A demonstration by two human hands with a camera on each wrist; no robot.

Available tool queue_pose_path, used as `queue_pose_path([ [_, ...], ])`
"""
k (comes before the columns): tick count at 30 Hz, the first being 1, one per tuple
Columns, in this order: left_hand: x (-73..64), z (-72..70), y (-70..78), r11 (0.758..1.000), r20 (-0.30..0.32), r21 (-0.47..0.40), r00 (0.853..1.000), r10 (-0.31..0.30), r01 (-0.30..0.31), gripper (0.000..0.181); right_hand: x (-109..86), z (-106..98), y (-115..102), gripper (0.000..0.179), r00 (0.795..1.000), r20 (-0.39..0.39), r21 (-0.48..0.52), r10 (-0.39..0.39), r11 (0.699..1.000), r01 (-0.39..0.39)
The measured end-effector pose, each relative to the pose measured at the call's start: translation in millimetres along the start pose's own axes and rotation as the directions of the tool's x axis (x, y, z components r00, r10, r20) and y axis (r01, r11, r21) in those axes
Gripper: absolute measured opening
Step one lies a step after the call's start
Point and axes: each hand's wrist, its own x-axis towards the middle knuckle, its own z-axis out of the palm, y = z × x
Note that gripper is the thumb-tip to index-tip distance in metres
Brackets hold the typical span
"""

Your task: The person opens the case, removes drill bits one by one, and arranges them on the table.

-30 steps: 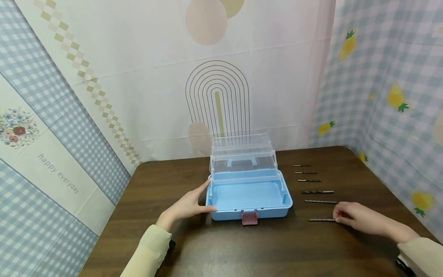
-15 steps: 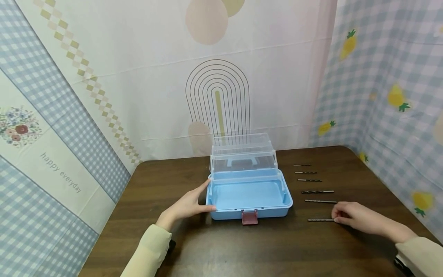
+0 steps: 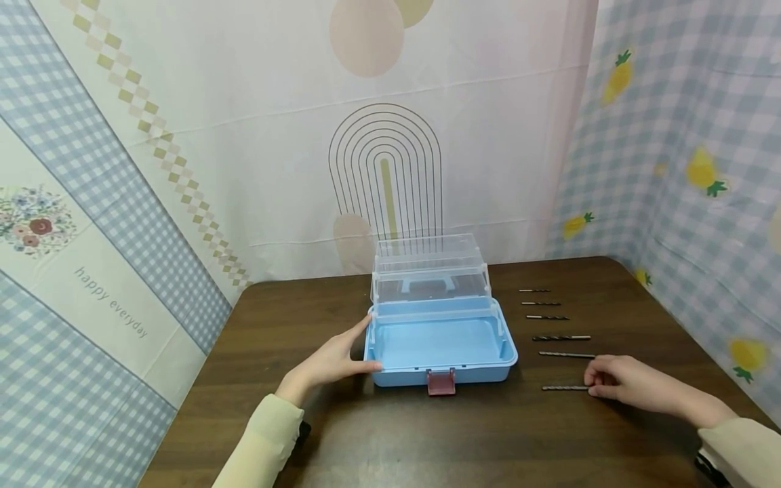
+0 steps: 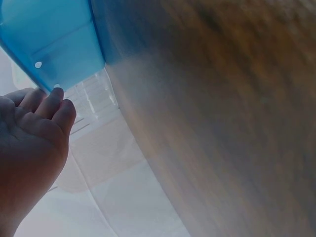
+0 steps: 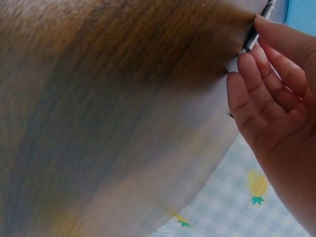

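Observation:
An open light-blue toolbox [image 3: 445,375] with a clear tiered lid [image 3: 427,271] folded up stands mid-table. My left hand [image 3: 326,356] rests on its left side, thumb along the front-left rim and index finger stretched toward the back. In the left wrist view the other fingertips [image 4: 58,101] meet the toolbox wall [image 4: 54,44]. At the right, my right hand [image 3: 628,383] pinches the shank end of the nearest drill bit [image 3: 561,388] between thumb and fingers, low over the table. The right wrist view shows the bit's shank [image 5: 252,39] under the thumb.
Several other drill bits lie in a column beyond the right hand, among them a thin one [image 3: 564,354] and a thicker dark one [image 3: 561,338]. A pink latch [image 3: 441,383] hangs at the toolbox front. Patterned cloth [image 3: 488,135] borders the wooden table [image 3: 390,434].
My right hand and the drill bit it pinches have shifted very slightly left. The left hand and the toolbox stay put.

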Motion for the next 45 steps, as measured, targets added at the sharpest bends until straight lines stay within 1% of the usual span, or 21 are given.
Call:
queue_pose_path([
  [5,-0.5,-0.5,0.4,1.000,0.001,0.000,1.000,0.002,-0.002,0.107,0.6,-0.7,-0.3,0.015,1.000,-0.001,0.010,0.016,1.000,-0.016],
  [14,-1.0,0.2,0.7,1.000,-0.009,0.017,1.000,0.009,-0.008,0.107,2.1,-0.3,-0.6,0.017,1.000,-0.015,0.003,-0.003,1.000,0.003],
  [19,-0.7,0.1,0.4,1.000,-0.011,0.019,1.000,0.005,-0.005,0.107,2.0,-0.4,1.5,0.016,1.000,-0.007,0.010,0.003,1.000,-0.003],
  [24,-0.7,-0.4,0.9,1.000,-0.007,0.018,1.000,0.006,-0.006,0.107,2.4,-1.8,2.1,0.014,1.000,0.004,0.014,0.027,1.000,-0.028],
  [29,-1.1,-0.7,1.7,1.000,-0.002,0.012,1.000,0.005,-0.005,0.107,2.8,-2.4,1.7,0.013,0.999,0.002,0.005,0.050,0.999,-0.050],
  [35,0.0,-0.1,-0.4,1.000,-0.007,0.023,1.000,0.011,-0.011,0.107,1.8,-3.3,1.6,0.014,0.999,-0.012,-0.013,0.050,0.999,-0.051],
  [42,-0.1,0.9,-1.6,1.000,-0.008,0.021,1.000,0.010,-0.010,0.108,0.8,-7.9,3.1,0.014,0.996,0.011,-0.039,0.084,0.996,-0.083],
  [45,0.0,1.4,-1.9,1.000,-0.009,0.020,1.000,0.010,-0.010,0.108,0.0,-9.1,4.5,0.014,0.997,0.000,-0.052,0.078,0.996,-0.078],
])
